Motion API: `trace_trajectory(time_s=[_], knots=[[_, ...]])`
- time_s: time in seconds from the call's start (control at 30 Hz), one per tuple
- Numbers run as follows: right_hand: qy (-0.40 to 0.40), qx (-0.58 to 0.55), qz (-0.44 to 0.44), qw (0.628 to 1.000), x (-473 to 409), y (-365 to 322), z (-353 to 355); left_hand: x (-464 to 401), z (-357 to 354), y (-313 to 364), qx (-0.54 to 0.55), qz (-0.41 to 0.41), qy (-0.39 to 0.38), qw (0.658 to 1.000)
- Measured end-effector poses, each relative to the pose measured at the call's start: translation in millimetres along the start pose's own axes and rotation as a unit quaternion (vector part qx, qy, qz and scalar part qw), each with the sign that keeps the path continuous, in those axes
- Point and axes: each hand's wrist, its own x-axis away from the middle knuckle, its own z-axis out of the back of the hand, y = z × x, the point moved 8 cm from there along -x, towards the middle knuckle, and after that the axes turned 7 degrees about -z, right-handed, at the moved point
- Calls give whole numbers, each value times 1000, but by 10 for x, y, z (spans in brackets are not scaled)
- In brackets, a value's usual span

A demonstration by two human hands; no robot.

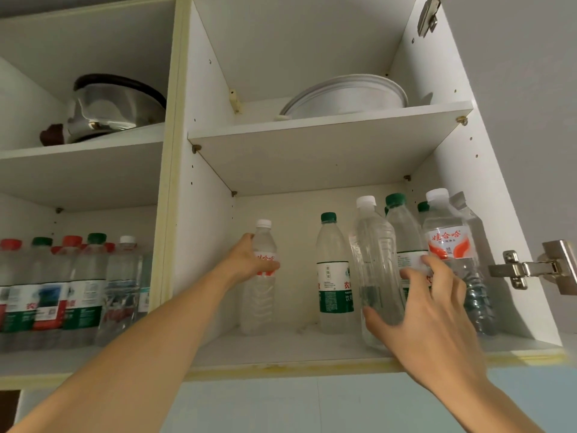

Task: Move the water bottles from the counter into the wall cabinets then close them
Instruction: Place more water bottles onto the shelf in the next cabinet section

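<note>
White wall cabinet (496,214) stands open; on its lower shelf the left hand (249,260) grips a white-capped clear bottle with a red label (260,292). Nearer the front, the right hand (437,320), fingers spread, touches a label-free clear bottle (374,270) among others.

A steel pot (115,107) with a dark rim lies tilted on the upper shelf of the left compartment, and a small brown object (53,134) sits just beside it at the shelf's front edge. On the upper shelf of the right compartment a stack of white bowls (346,96) leans toward the back wall. A metal hinge (530,268) sticks out at the right side, and another hinge (428,15) shows near the top. Below runs a pale blue wall (312,404).
</note>
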Motion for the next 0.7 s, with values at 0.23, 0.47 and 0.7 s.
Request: trace_trajectory(time_s=[0.23, 0.47, 0.7], knots=[[-9, 9, -11, 1000, -14, 10, -15, 148, 176, 111, -292, -26, 94, 952], [-17, 4, -15, 1000, -2, 14, -2, 64, 75, 290, -434, -6, -25, 901], [-32, -28, -23, 999, 7, 43, -18, 276, -264, 319, -697, -171, -234, 655]])
